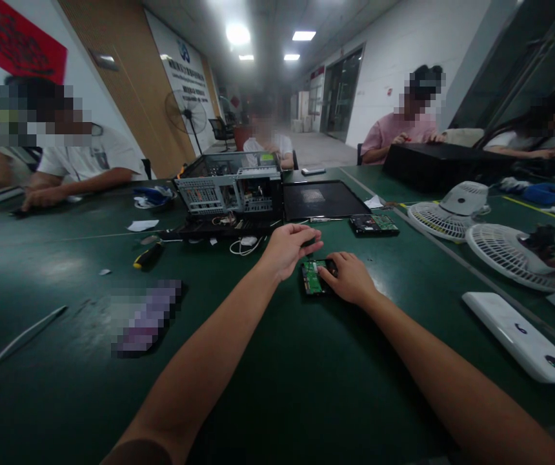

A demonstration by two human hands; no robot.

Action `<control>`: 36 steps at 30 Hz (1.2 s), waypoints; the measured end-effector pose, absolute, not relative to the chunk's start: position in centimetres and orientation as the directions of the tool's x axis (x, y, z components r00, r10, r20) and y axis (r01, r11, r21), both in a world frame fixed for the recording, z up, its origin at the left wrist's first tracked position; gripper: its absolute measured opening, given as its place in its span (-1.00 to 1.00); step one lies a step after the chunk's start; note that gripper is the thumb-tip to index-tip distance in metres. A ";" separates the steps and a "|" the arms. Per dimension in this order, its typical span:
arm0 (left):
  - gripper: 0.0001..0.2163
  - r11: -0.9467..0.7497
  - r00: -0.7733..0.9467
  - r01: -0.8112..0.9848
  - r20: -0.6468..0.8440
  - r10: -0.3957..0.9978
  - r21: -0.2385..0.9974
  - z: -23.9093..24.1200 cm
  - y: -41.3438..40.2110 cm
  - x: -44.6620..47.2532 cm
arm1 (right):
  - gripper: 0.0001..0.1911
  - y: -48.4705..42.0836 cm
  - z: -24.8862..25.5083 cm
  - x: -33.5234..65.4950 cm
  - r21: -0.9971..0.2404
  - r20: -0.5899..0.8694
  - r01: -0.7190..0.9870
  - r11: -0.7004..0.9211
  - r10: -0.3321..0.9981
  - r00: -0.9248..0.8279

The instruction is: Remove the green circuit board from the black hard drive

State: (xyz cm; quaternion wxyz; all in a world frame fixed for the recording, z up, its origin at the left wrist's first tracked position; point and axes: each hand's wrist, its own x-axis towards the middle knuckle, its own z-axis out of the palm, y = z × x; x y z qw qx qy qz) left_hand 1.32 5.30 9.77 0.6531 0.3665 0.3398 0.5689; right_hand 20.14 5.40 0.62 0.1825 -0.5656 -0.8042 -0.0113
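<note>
drive, green circuit side up, lies flat on the dark green bench, partly under my right hand. on the head feed i see that hand's thumb laid on top of the drive and its fingers bent over the right part; how firmly that grip holds, i can't tell. my left hand hangs over the drive's far left side, fingertips drawn near one another; i can't make out whether that grip pinches anything small. farther out i have a computer case with its insides showing, a flat black panel just to its right, and a second drive near the panel's right corner. a yellow-and-black screwdriver lies off to my left, a long white casing to my right. across the bench, a person in pink sits behind a large black box.
</note>
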 end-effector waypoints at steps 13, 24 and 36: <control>-0.88 0.080 0.139 -0.498 -0.012 0.990 0.863 10.0 5.1 1.5 | -0.55 5.4 0.7 20.1 -0.188 0.312 0.913 0.362 0.904 -0.294; -0.87 0.093 0.159 -0.496 -0.015 0.987 0.863 9.6 5.6 1.3 | -0.54 5.4 0.6 20.1 -0.182 0.318 0.911 0.370 0.899 -0.302; -0.96 0.056 0.144 -0.440 0.009 0.990 0.896 9.2 5.3 1.7 | -0.55 5.5 0.4 20.2 -0.191 0.332 0.907 0.375 0.894 -0.300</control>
